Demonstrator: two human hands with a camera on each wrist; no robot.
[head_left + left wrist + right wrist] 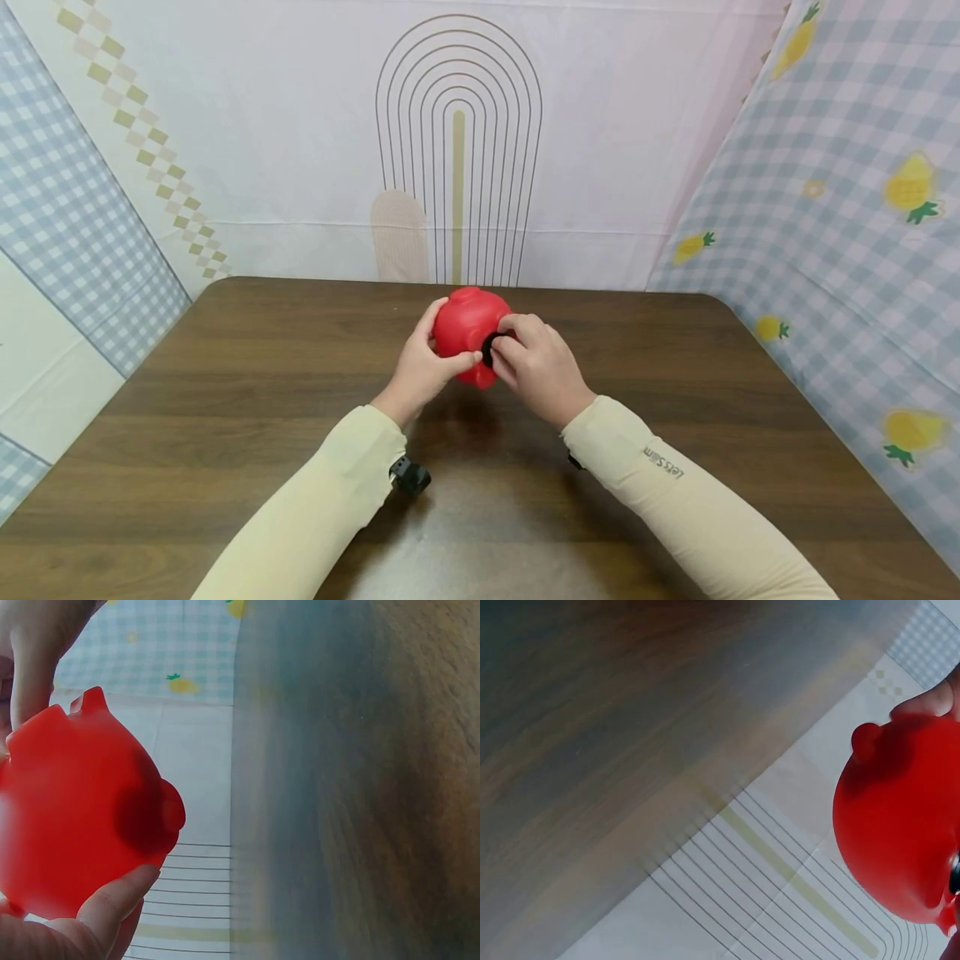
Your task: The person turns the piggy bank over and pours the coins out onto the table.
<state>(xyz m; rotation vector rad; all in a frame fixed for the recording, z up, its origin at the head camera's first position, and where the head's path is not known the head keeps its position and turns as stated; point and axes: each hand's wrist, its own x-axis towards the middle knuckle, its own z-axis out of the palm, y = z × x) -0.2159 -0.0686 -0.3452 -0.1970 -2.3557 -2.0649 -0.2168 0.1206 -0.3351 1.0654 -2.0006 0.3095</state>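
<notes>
Around the red toy [467,325] are two bare hands, holding it up over the bench [187,400]. The toy is round and shiny, with stubby bumps poking out of it. On the toy's left side is the left grip [420,368]. Its fingers curl round the side, and its thumb lies along the front, so it is closed just as far as the toy lets it. On the toy's right side is the right grip [543,367]. Its thumb and fingers are bent close together, and they pinch a small black piece [487,350] that sits against the toy. I cannot tell if the black piece is stuck on, because the fingers hide most of it. Below the toy, the two pale sleeves [697,500] come up from each side, and the right one has some letters on it. Also below the toy, by the left wrist, is a black box [411,477]. Behind the toy hangs a white cloth [285,125] with an arch of thin lines. Far to the toy's right is a blue check cloth [847,242] with yellow fruit on it.
</notes>
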